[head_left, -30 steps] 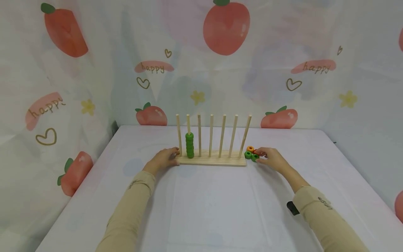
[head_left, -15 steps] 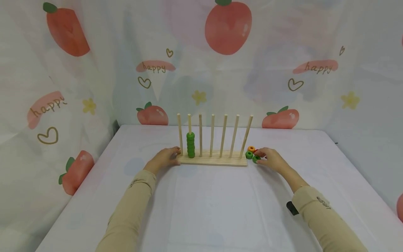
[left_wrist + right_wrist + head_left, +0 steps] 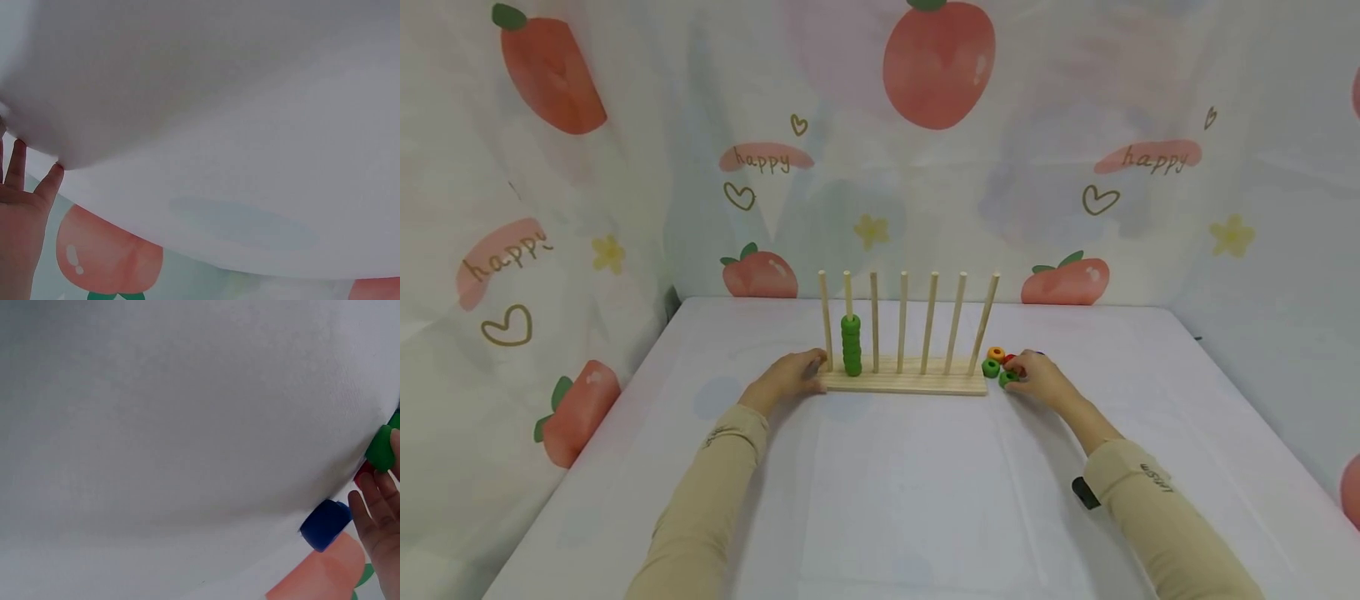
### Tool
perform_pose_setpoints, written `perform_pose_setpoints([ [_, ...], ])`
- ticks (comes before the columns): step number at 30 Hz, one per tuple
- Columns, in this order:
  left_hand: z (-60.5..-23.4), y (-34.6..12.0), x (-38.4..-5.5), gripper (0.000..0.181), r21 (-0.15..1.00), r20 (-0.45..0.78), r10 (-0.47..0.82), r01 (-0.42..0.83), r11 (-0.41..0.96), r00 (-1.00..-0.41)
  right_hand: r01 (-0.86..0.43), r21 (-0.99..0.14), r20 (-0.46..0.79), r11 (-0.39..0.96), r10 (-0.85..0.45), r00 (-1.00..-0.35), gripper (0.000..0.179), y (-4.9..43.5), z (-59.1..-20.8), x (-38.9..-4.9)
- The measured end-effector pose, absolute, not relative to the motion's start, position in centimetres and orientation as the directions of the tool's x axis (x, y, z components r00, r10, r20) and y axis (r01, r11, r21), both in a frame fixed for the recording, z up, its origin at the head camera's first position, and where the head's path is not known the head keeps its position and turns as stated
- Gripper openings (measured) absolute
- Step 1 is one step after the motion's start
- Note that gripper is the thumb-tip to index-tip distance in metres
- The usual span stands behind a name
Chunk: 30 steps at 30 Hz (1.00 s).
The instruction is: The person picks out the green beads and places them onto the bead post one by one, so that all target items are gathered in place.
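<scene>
A wooden peg rack [image 3: 902, 382] with a row of upright dowels stands near the back of the table. Green beads [image 3: 852, 346] are stacked on its second dowel from the left. My left hand [image 3: 786, 379] grips the left end of the rack's base, thumb at the front and fingers behind. Just beyond the right end, my right hand [image 3: 1041, 379] pinches a green bead [image 3: 380, 449] between thumb and fingertips. Beside it lie another green bead [image 3: 991, 368], an orange bead [image 3: 996, 354] and a red bead [image 3: 1010, 360], partly hidden by the fingers.
A blue bead [image 3: 325, 525] lies on the table by the right hand's outer fingers. A small black object [image 3: 1085, 493] shows by the right sleeve cuff. Behind the table [image 3: 910, 500] hangs a fruit-printed cloth [image 3: 940, 208].
My right hand has shifted slightly and its fingers have closed in on the green bead. A blue bead now shows behind that hand. The left hand stays on the rack.
</scene>
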<state>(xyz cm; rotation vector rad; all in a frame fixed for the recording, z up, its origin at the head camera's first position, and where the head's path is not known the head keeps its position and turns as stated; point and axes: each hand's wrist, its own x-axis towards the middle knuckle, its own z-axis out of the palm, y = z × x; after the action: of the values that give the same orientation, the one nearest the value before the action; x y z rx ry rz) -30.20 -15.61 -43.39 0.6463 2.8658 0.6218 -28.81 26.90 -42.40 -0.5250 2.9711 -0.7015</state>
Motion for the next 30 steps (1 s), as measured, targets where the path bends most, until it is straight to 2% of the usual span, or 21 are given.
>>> perform_pose_setpoints([
  [9, -43.31, -15.74, -30.24, 0.056, 0.421, -0.024, 0.468, 0.415, 0.806, -0.884, -0.298, -0.426, 0.012, 0.854, -0.324, -0.946, 0.028, 26.60, -42.49, -28.76],
  [17, -43.35, -15.71, -30.26, 0.056, 0.419, -0.007, 0.474, 0.428, 0.801, -0.880, -0.304, -0.420, 0.045, 0.855, -0.315, -0.948, 0.027, 26.81, -42.46, -28.62],
  [25, -43.59, -15.78, -30.55, 0.061, 0.412, -0.025, 0.461, 0.411, 0.813, -0.887, -0.301, -0.419, 0.047, 0.857, -0.311, -0.949, 0.029, 26.97, -42.50, -28.56],
  [30, -43.72, -15.82, -30.67, 0.062, 0.410, -0.043, 0.462, 0.406, 0.816, -0.886, -0.325, -0.435, 0.109, 0.840, -0.309, -0.945, 0.028, 27.08, -42.39, -28.27],
])
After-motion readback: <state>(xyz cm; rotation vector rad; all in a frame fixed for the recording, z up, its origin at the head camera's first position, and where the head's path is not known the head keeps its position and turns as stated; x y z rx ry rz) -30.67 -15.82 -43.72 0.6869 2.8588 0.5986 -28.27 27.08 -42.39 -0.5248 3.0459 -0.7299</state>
